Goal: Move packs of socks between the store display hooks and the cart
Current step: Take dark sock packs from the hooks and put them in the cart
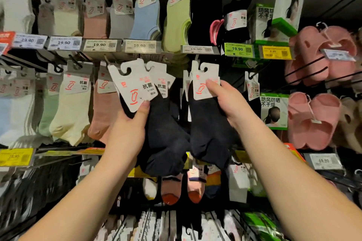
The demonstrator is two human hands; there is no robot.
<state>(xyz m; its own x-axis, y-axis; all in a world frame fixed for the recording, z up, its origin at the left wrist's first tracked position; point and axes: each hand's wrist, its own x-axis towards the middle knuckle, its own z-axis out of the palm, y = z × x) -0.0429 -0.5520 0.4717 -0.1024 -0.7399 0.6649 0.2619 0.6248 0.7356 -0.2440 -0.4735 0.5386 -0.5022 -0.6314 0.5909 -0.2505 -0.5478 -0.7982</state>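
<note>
My left hand (130, 129) grips dark navy sock packs (166, 143) by their lower part, thumb pressed on the white card header (133, 86), which tilts to the left; a second header (160, 80) sits just behind it. My right hand (228, 101) holds another dark navy sock pack (207, 135), thumb on its white card header (203, 82). Both packs are raised in front of the middle row of display hooks. Whether the headers hang on a hook is hidden. No cart is in view.
Pastel sock packs (68, 107) hang on hooks to the left, with more in the row above (145, 11). Price tags (139, 45) line the rails. Pink slippers (313, 119) and green-boxed items (274, 109) hang at the right. More socks hang below (194, 186).
</note>
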